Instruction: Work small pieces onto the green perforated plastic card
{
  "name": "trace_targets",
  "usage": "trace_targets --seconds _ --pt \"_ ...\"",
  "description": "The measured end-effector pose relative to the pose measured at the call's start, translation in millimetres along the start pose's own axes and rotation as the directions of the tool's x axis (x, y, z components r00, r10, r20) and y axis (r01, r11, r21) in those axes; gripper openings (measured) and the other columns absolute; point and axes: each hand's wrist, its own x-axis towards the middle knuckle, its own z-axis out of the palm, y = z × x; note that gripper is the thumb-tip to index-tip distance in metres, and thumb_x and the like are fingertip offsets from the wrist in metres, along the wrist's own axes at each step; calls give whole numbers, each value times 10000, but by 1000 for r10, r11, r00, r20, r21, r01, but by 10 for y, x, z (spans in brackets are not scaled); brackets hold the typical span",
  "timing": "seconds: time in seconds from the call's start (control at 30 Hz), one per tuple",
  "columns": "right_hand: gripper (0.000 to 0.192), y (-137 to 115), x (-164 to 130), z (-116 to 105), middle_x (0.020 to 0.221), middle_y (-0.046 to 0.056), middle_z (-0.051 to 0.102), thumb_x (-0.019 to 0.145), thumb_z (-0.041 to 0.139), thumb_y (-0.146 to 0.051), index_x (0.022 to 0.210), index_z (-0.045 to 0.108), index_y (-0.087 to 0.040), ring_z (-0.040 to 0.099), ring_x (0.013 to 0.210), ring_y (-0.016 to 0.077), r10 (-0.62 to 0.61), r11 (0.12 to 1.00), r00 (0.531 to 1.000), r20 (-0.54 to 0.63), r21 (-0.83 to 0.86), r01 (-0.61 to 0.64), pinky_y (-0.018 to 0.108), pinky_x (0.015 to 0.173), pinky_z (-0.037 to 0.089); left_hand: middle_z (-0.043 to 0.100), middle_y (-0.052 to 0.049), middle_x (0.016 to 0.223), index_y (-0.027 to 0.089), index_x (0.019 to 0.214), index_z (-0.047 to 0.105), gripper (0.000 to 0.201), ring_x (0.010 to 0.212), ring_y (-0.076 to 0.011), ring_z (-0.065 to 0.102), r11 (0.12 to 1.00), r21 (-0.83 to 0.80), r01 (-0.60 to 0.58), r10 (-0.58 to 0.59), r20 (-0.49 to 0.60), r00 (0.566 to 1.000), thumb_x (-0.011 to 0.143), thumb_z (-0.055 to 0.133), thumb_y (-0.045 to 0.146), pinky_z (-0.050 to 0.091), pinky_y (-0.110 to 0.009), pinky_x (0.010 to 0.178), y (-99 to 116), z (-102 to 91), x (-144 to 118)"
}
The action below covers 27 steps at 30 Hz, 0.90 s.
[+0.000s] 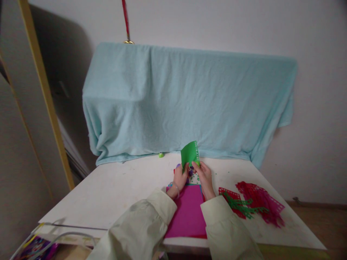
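Note:
A folded green paper (189, 153) stands upright above the white table (121, 191), pinched from both sides. My left hand (180, 177) grips its lower left edge and my right hand (204, 175) grips its lower right edge, where small holes are cut. Under my wrists lies a stack of coloured sheets with a magenta sheet (188, 213) on top. Small green scraps are scattered on the table near my right hand. Something purple shows between my hands, partly hidden.
Red and green cut-paper lattices (252, 204) lie at the right of the table. A light blue cloth (187, 101) drapes a bulky object at the back. A small green item (161, 155) sits by the cloth. A clear bag (40, 242) is at lower left.

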Motion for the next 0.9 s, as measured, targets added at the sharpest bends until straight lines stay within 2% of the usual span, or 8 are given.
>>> trace_targets --seconds 0.2,0.43,0.67,0.8,0.9 --pt "307 73 11 -45 570 -38 491 729 663 -463 698 579 -169 409 537 117 23 1000 1000 -12 -16 -23 227 498 304 515 8 560 156 699 531 427 539 -125 460 999 32 -13 13 4 1000 912 348 478 329 -234 549 -15 13 4" --pt "324 164 16 -88 547 -41 461 735 664 -453 635 549 -167 385 514 106 35 999 996 -82 -16 -37 227 482 287 518 5 537 157 677 538 462 532 -130 481 999 -35 26 -24 49 998 904 349 511 350 -235 556 11 24 -26" --pt "255 179 45 0 640 -15 555 735 681 -407 754 606 -164 471 569 120 60 991 996 73 112 -68 231 539 365 527 -2 544 141 658 544 481 529 -127 476 990 -136 47 -48 -8 999 899 359 513 355 -233 550 26 17 -27" --pt "253 166 26 17 702 7 599 711 710 -382 776 625 -153 512 607 127 65 990 995 76 121 -74 234 566 390 533 -2 544 137 652 551 480 527 -126 485 986 -161 51 -52 -2 999 889 379 517 365 -231 554 38 7 -24" --pt "266 173 12 23 649 7 595 685 730 -385 703 616 -145 519 580 129 101 990 993 66 91 -107 237 547 392 539 -2 553 137 658 553 472 531 -125 490 982 -184 44 -43 8 999 888 385 514 374 -230 563 43 2 -26"
